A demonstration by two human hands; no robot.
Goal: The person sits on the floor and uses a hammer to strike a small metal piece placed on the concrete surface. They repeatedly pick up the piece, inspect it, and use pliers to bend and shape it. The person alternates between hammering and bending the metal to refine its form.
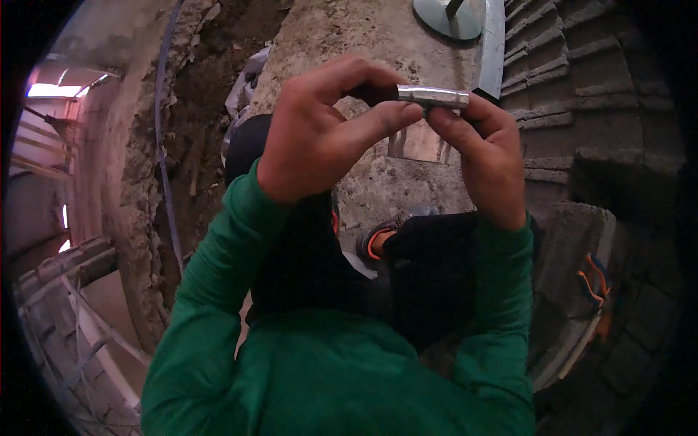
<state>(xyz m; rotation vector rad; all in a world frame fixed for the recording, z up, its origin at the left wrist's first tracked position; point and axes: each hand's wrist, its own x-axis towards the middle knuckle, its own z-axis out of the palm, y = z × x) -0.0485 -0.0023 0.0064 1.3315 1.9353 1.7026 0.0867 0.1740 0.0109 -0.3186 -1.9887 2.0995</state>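
Note:
A short, shiny metal tube [434, 94] lies level between my two hands, above my knees. My left hand [313, 138] is closed on its left end, with the thumb pressed along the lower side and the index finger curled over the top. Its inner fingers are in shadow, so I cannot tell whether they hold anything more. My right hand [487, 156] pinches the tube's right end between thumb and fingers. Part of the tube's underside is hidden by both thumbs.
Stacked grey blocks [567, 94] rise along the right. Pliers with blue and orange handles [598, 282] lie at the lower right. Beyond my hands are a grey rectangular bar [492, 51] and a round disc [447, 18]. A pale hose [161, 138] runs along the left.

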